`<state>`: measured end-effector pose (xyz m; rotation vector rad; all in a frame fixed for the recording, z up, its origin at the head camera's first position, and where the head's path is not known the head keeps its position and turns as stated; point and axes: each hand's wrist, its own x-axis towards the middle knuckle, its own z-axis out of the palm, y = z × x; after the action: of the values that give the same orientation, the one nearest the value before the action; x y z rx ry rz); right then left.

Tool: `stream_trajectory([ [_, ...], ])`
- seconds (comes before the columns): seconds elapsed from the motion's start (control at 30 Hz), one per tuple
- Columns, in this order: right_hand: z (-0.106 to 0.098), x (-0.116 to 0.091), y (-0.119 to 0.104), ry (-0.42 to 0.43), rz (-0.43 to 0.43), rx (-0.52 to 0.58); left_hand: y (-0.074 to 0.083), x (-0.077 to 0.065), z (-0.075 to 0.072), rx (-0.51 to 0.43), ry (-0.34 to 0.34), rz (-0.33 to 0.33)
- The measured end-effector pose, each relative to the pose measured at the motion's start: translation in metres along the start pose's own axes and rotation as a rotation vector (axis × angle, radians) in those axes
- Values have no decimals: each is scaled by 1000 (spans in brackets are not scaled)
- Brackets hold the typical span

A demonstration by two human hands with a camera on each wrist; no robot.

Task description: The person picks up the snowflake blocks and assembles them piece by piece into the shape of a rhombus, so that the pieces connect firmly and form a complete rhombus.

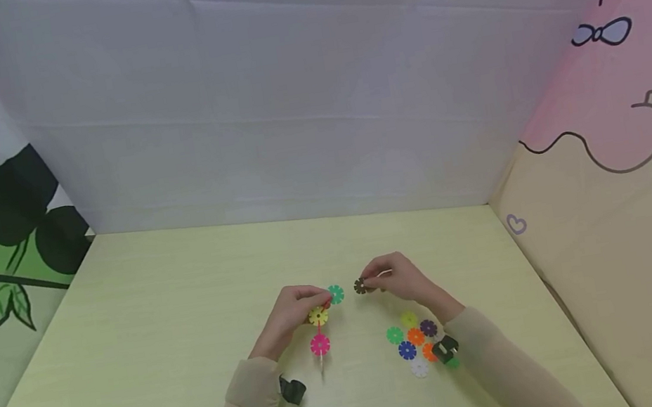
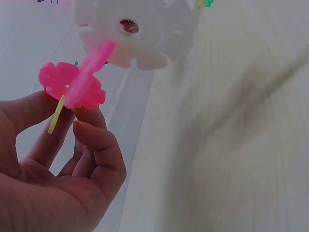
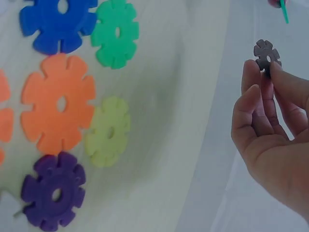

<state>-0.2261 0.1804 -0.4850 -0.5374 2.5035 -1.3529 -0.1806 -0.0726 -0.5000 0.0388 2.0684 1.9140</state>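
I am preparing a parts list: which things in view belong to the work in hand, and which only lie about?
In the work:
joined discs, in the left hand
dark disc, in the right hand

Lying loose on the table, perhaps for later:
blue disc
green discs
orange discs
yellow disc
purple disc
white disc

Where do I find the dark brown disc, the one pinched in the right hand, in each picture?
Head: just right of centre, the dark brown disc in the right hand, beside the green disc.
Left wrist: I can't make it out.
Right wrist: upper right, the same disc at the fingertips.
Shared landmark: the pale tabletop, visible in all three.
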Motion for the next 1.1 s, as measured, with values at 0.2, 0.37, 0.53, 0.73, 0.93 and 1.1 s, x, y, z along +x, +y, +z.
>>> stream_trajectory([
  [0.2,2,3,-6,-1,-50,39,0,0,0,-1,-2,4],
  [0.37,4,5,-8,-12,-62,66,-2,1,0,0,-1,7],
  [0.53,6,7,-10,-10,-54,58,-2,2,-1,0,1,6],
  [0.73,8,8,-12,-21,-83,50,3,-2,0,13,11,0],
  [0.93,9,8,-15,-18,-96,31,19,-13,2,25,9,3],
  [1.1,9,9,-17,-38,-113,30,12,-8,1,10,1,3],
])
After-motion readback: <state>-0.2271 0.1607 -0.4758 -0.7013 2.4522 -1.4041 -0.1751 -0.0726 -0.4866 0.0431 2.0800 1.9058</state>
